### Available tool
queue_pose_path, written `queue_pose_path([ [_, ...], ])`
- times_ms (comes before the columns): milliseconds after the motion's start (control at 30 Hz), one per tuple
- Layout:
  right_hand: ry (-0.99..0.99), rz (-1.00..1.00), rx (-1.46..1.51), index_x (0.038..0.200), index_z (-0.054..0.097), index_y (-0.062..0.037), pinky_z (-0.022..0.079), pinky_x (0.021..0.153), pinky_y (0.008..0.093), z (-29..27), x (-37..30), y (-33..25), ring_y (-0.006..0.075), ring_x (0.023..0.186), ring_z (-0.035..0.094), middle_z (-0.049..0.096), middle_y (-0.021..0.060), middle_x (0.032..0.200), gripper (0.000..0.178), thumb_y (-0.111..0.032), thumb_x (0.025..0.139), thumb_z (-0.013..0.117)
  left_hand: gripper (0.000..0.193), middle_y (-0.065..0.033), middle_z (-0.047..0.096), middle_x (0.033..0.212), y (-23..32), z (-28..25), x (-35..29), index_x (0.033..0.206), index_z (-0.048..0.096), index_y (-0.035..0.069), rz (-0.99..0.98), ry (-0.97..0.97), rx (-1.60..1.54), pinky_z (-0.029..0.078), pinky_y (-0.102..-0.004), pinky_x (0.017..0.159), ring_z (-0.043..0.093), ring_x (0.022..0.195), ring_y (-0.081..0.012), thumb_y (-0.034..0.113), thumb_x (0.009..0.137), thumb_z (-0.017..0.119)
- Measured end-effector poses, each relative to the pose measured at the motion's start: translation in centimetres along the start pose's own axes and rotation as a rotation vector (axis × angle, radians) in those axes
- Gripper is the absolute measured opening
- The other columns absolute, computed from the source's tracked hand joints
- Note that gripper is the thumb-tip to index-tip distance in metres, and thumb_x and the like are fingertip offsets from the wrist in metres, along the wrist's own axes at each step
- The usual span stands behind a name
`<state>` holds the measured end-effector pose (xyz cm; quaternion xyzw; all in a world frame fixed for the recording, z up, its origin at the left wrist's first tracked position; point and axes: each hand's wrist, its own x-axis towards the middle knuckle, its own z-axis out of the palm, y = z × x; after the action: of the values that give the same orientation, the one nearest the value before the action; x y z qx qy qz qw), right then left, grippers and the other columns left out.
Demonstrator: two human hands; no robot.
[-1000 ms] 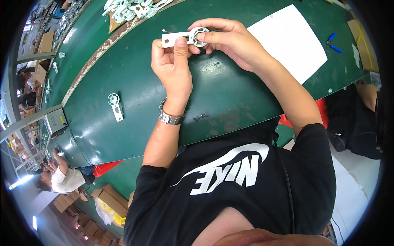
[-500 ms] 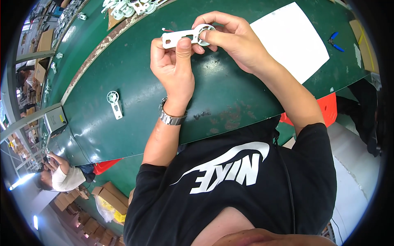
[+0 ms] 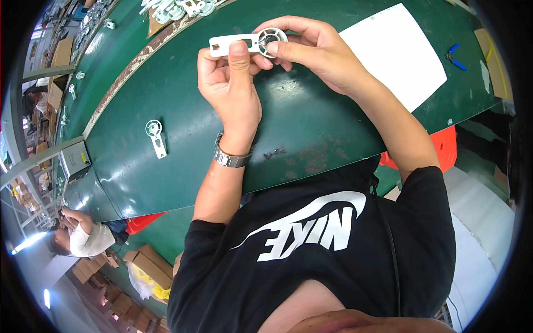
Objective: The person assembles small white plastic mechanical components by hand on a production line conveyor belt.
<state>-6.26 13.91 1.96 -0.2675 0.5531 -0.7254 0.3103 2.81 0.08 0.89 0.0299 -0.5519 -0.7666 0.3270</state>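
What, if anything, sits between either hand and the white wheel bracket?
Nothing visible. The left hand already grips the flat arm of the white wheel bracket, thumb on top, and the right hand pinches its wheel end. Both hold it above the green table, clear of the white sheet.

This is a factory assembly floor. A long green tabletop (image 3: 166, 94) with a worn edge runs off into the distance, and identical white wheel-and-bracket parts (image 3: 156, 137) lie on it, with more heaped in a pile (image 3: 177, 8) at its far end. Cardboard boxes (image 3: 147, 265) are stacked on the floor below, and another worker (image 3: 80, 236) sits at a neighbouring station.
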Motion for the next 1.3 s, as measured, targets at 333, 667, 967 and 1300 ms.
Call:
queue_pose_path([
  [333,0.005,-0.015,-0.103,0.117,0.068,-0.001,0.051,0.07,0.0241,-0.4,0.3,-0.3,0.0067,0.082,0.062,0.069,0.0012,0.095,0.029,-0.017,0.094,0.072,0.017,-0.0126,0.068,0.092,-0.2,0.2,0.2,0.101,0.052,0.002,0.01,-0.038,-0.001,0.057,-0.028,0.061,0.065,0.069,-0.0169,0.016,0.104,0.061],
  [667,-0.055,0.075,-0.335,0.11,0.062,-0.003,0.053,0.052,0.027,-2.4,6.0,-2.9,0.0138,0.061,0.067,0.066,0.0038,0.077,0.033,-0.03,0.096,0.073,0.025,-0.0085,0.054,0.096,0.6,-1.6,1.8,0.119,0.051,-0.001,-0.195,0.07,0.233,0.065,-0.0367,0.072,0.064,0.076,-0.0141,0.02,0.107,0.056],
  [967,0.176,-0.057,-0.145,0.147,0.04,0.01,0.06,0.083,0.0347,-5.0,11.7,-6.0,0.0249,0.108,0.068,0.065,0.0228,0.123,0.064,-0.011,0.094,0.069,0.022,-0.0053,0.059,0.096,4.0,-3.5,2.9,0.116,0.058,-0.001,-0.013,0.056,0.526,0.062,-0.0297,0.068,0.064,0.08,-0.0122,0.017,0.105,0.059],
  [1300,0.154,-0.741,-1.473,0.108,0.078,-0.0137,0.046,0.101,0.0469,-30.5,-2.6,-6.8,0.0348,0.121,0.055,0.068,0.0117,0.122,0.025,-0.022,0.086,0.071,0.082,-0.0278,0.054,0.138,14.6,-20.3,-2.7,0.141,0.051,-0.005,-0.395,0.011,1.797,0.044,-0.0492,0.107,0.055,0.125,-0.041,0.047,0.085,0.08],
])
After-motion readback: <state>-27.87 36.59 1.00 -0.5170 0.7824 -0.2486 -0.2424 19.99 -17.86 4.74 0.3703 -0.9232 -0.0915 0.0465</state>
